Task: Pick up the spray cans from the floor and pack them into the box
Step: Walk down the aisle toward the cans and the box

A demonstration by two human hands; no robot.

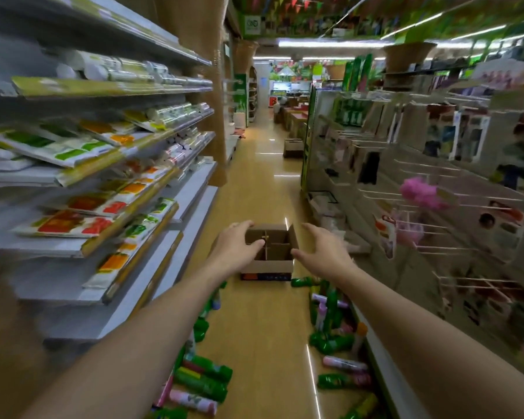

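Note:
An open cardboard box [273, 265] with cardboard dividers inside stands on the aisle floor ahead of me. My left hand [236, 247] reaches to its left rim, fingers curled over the edge. My right hand [321, 248] hovers at the box's right side, fingers spread, holding nothing. Green and pink spray cans lie scattered on the floor: a group at lower left [202, 382] by the shelf base, and another group at right [330, 325] along the rack base. One green can [303, 282] lies just right of the box.
Shelves with packaged goods [103, 164] line the left side. A rack with hooks and hanging items [421, 207] lines the right. The tan floor [263, 328] runs between the can groups. Another cardboard box [293, 147] sits farther down the aisle.

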